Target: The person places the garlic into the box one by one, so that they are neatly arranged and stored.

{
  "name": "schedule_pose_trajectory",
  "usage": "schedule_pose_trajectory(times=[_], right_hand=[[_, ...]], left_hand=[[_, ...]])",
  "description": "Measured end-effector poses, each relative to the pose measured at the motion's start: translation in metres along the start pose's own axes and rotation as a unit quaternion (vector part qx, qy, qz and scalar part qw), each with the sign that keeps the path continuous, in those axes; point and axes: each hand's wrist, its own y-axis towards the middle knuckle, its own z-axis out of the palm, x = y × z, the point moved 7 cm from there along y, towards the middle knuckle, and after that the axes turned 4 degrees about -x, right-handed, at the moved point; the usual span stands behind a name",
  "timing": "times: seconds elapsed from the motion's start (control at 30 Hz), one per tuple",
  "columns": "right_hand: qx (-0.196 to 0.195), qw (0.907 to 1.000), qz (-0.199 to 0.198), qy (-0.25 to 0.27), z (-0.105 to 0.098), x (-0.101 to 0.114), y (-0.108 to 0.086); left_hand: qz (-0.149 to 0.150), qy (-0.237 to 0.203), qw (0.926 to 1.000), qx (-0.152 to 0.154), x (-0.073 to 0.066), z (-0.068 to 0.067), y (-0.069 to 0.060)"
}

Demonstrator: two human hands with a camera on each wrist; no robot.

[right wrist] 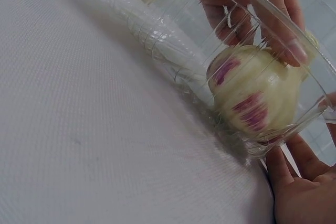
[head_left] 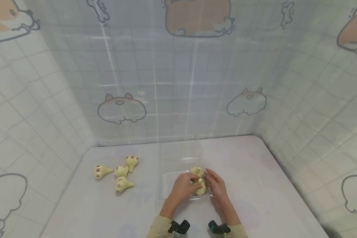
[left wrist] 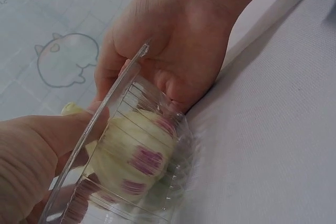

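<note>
Step in hand (judged): seating a garlic bulb in the container. The left hand point(head_left: 182, 188) pinches the near garlic bulb point(head_left: 200, 189) between thumb and fingertips. This bulb sits inside the clear container point(head_left: 168, 180), directly under the left fingers; in the wrist views its purple-streaked base shows through the ribbed wall. The right hand point(head_left: 218, 186) has its fingers extended and slightly bent, gripping no bulb; they stand just to the right of the near bulb, at the container's end wall. Whether they press on that wall cannot be told.

The far garlic bulb point(head_left: 197, 171) sits just beyond the left fingertips, close to the near bulb. The lid point(head_left: 181, 150) is folded back beyond both sets of fingers. Four loose bulbs point(head_left: 123, 184) lie on the bench point(head_left: 131, 211), well to the left of the left fingers.

Next move (judged): settle the near bulb below the rim, then spread the left fingers to release it without tipping its neighbor. The right fingers should steady the wall. Four bulbs remain outside; the left hand is better placed to fetch them.
</note>
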Motion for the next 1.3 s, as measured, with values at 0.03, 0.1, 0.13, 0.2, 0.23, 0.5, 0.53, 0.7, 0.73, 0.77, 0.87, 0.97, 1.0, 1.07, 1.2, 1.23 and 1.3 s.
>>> schedule_pose_trajectory(times=[0.03, 0.1, 0.13, 0.2, 0.23, 0.5, 0.53, 0.7, 0.73, 0.77, 0.87, 0.97, 1.0, 1.07, 1.2, 1.23, 1.3], right_hand=[[0.001, 1.0000, 0.001, 0.001, 0.000, 0.000, 0.000], [0.004, 1.0000, 0.001, 0.000, 0.001, 0.001, 0.001], [0.006, 1.0000, -0.002, -0.001, 0.002, 0.002, 0.001], [0.006, 1.0000, 0.001, -0.002, 0.002, 0.003, 0.002], [0.004, 1.0000, 0.003, -0.002, 0.002, 0.003, 0.002], [-0.003, 0.9999, 0.013, -0.003, 0.000, 0.004, 0.002], [-0.003, 0.9999, 0.014, -0.002, 0.000, 0.003, 0.002], [-0.011, 0.9997, 0.023, 0.000, -0.002, 0.001, 0.001], [-0.013, 0.9996, 0.025, -0.002, -0.003, 0.001, 0.001], [-0.013, 0.9995, 0.027, -0.003, -0.003, 0.001, 0.001], [-0.014, 0.9995, 0.029, -0.002, -0.004, 0.001, 0.001], [-0.012, 0.9996, 0.027, -0.004, -0.003, 0.002, 0.001], [-0.011, 0.9996, 0.027, -0.005, -0.003, 0.002, 0.001], [-0.012, 0.9995, 0.028, -0.007, -0.002, 0.001, 0.001], [-0.014, 0.9995, 0.027, -0.012, -0.001, 0.001, 0.001], [-0.014, 0.9994, 0.027, -0.013, -0.001, 0.002, 0.001], [-0.015, 0.9994, 0.027, -0.015, -0.001, 0.001, 0.001]], left_hand=[[0.002, 0.000, 1.0000, -0.003, 0.000, -0.001, 0.000], [0.005, 0.002, 0.9999, -0.009, -0.002, -0.005, 0.000], [0.010, 0.006, 0.9998, -0.014, -0.003, -0.008, 0.000], [0.017, 0.011, 0.9995, -0.025, -0.005, -0.014, -0.001], [0.022, 0.014, 0.9991, -0.032, -0.006, -0.018, -0.001], [0.035, 0.011, 0.9968, -0.071, -0.008, -0.049, -0.008], [0.033, 0.008, 0.9967, -0.073, -0.007, -0.052, -0.009], [0.017, 0.004, 0.9964, -0.084, 0.002, -0.066, -0.017], [0.015, 0.007, 0.9962, -0.085, 0.004, -0.068, -0.019], [0.012, 0.009, 0.9961, -0.087, 0.006, -0.071, -0.020], [-0.003, 0.013, 0.9952, -0.097, 0.014, -0.082, -0.025], [-0.021, 0.011, 0.9933, -0.113, 0.025, -0.097, -0.029], [-0.027, 0.010, 0.9924, -0.119, 0.029, -0.102, -0.031], [-0.040, 0.006, 0.9904, -0.132, 0.037, -0.112, -0.034], [-0.061, -0.002, 0.9866, -0.151, 0.053, -0.135, -0.042], [-0.065, -0.004, 0.9855, -0.156, 0.058, -0.141, -0.044], [-0.071, -0.005, 0.9835, -0.167, 0.066, -0.152, -0.048]])
